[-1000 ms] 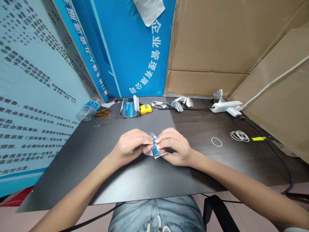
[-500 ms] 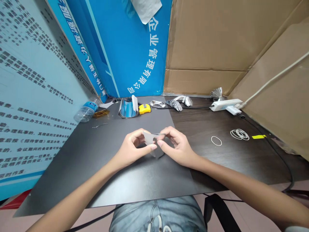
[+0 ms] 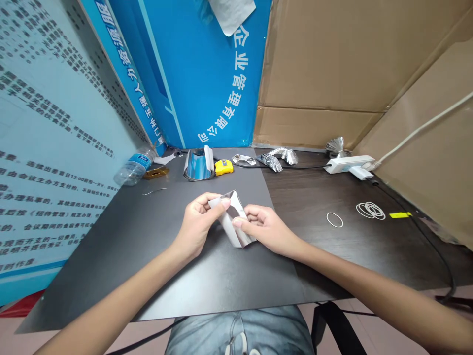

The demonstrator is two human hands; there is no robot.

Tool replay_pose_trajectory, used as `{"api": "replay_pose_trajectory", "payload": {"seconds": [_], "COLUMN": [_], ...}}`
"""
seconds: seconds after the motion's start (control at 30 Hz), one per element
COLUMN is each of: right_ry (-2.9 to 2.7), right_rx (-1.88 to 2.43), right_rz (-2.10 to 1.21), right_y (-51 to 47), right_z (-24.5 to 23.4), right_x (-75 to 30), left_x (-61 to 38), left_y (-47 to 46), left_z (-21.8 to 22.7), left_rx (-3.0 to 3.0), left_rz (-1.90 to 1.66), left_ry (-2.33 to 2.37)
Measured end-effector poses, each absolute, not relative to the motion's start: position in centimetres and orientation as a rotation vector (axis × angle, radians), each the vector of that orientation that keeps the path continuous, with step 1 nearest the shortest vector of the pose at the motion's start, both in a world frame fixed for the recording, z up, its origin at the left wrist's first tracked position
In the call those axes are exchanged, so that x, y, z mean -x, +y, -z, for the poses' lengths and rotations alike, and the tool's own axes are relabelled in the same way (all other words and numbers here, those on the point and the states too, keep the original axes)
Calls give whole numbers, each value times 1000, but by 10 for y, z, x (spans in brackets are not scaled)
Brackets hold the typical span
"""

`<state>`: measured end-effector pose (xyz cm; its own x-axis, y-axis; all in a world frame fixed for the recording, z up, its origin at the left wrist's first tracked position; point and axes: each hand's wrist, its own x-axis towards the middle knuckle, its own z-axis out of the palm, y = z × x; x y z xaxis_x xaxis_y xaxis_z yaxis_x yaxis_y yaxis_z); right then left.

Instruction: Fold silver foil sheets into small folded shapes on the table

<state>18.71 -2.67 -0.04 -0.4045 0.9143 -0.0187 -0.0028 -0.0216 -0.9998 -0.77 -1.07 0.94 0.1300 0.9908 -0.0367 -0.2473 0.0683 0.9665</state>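
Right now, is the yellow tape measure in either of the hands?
No, the yellow tape measure sits on the desk beyond the hands, which hold a shiny sheet.

Clock centred on sheet (image 3: 232,234) over worktop (image 3: 221,286): bottle (image 3: 135,167) 10 o'clock, tape measure (image 3: 223,167) 12, power strip (image 3: 347,163) 2, ring pile (image 3: 370,210) 3. Loose ring (image 3: 334,226) between sheet and ring pile.

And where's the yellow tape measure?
In the head view, the yellow tape measure sits toward the back of the desk, just right of the curled shiny sheet and left of a small silver piece.
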Motion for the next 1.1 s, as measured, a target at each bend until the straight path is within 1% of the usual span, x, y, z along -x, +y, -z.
{"api": "replay_pose_trajectory", "payload": {"seconds": [0.1, 0.3, 0.37, 0.47, 0.53, 0.63, 0.7, 0.93, 1.1], "right_ry": [-1512, -1590, -1706, -1856, -1806, -1604, -1521, -1567, -1550], "right_rx": [1038, 1133, 1162, 1178, 1139, 1036, 1020, 1097, 1011], "right_rz": [-1621, -1599, -1514, -1281, -1240, -1299, -1271, -1066, -1077], "right_y": [-26, -25, -25, -24, -22, -20, -19, -19, -19], "right_z": [3, 2, -1, -6, -7, -5, -1, 3, 3], "right_x": [-185, -188, -192, -197, -196, -192, -189, -189, -188], "left_x": [8, 12, 14, 15, 14, 12, 10, 9, 8], "left_y": [-10, -8, -7, -7, -9, -11, -12, -12, -16], "left_z": [-11, -15, -15, -15, -14, -10, -8, -5, -6], "left_rx": [-979, -947, -942, -967, -1000, -1040, -1064, -1122, -1365], "left_rz": [-1193, -1119, -1075, -1022, -1003, -963, -946, -948, -1019], "left_ry": [949, 938, 939, 945, 946, 928, 926, 949, 1035]}}
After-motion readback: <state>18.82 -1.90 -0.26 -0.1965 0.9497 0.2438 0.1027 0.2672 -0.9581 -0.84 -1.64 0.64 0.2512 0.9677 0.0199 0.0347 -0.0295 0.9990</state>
